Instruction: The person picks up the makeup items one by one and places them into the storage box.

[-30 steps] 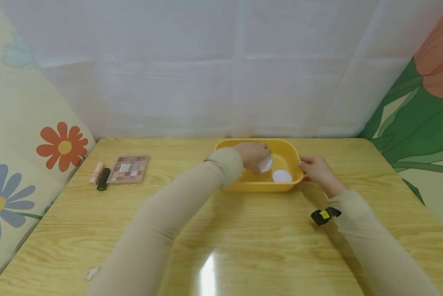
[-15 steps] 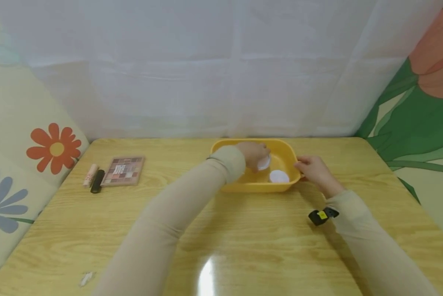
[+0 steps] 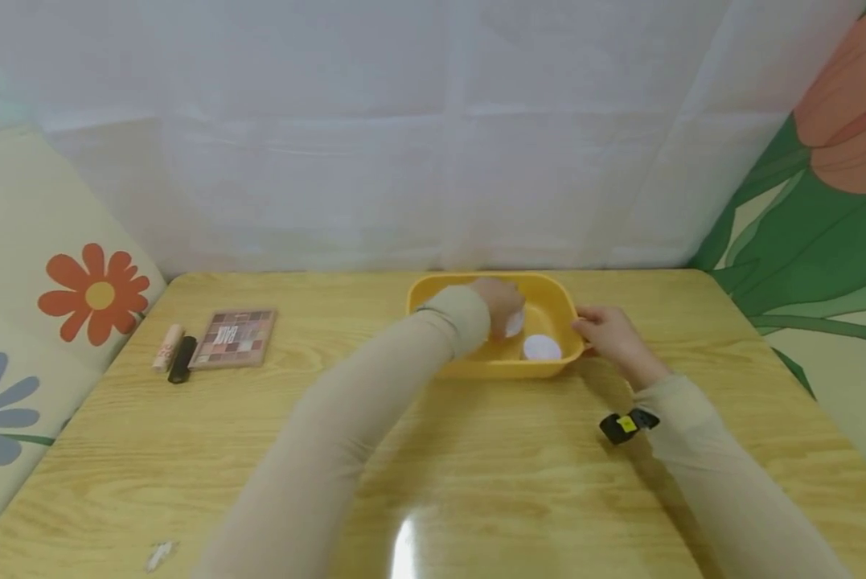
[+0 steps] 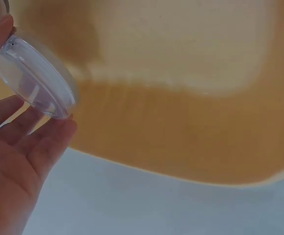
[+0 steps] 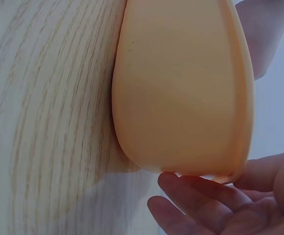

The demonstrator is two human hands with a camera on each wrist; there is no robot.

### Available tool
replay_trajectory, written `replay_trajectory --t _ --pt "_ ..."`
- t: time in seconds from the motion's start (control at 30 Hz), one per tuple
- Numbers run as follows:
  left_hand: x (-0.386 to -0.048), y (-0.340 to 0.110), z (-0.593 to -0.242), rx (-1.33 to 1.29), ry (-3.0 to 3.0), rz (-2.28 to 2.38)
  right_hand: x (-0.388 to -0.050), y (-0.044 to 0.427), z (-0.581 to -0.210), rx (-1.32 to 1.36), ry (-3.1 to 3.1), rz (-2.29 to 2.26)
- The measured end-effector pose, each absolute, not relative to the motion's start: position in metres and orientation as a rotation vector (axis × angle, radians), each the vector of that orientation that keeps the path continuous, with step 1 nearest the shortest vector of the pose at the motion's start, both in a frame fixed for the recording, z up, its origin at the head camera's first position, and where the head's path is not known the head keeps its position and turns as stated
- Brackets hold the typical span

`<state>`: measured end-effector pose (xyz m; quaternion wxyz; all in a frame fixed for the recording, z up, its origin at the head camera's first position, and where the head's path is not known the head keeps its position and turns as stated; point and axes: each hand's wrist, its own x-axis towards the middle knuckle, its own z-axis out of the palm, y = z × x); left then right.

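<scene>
In the head view a yellow plastic basin stands at the back of the table, right of the middle. My left hand reaches down into it. Thumb and fingers of that hand pinch a round clear plastic case, tilted in the left wrist view; from above it shows as a white disc. A second white disc lies in the basin's front right corner. My right hand grips the basin's right end, thumb at the rim and fingers beneath it.
At the table's far left lie a makeup palette, a black tube and a pink tube. A small whitish item lies near the front left. A white sheet hangs behind the table.
The head view has shifted slightly, so the basin and makeup items sit a little further left. My left hand stays inside the basin with the case; the right keeps its grip.
</scene>
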<state>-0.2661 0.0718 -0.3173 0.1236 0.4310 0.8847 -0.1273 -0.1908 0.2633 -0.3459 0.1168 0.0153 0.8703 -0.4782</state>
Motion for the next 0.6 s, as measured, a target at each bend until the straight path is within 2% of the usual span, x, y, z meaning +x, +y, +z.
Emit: replay_trajectory --t 0.37,0.6 --pt "-0.2663 0.0793 -0.3252 1.14 2.616 -0.432 -0.1878 0.2625 -0.3436 0.037 2.556 -1.398" --pt "-0.2599 0.0766 -0.3271 1.069 2.574 -0.271 -0.1866 0.2599 -0.3437 0.042 2.562 -1.391"
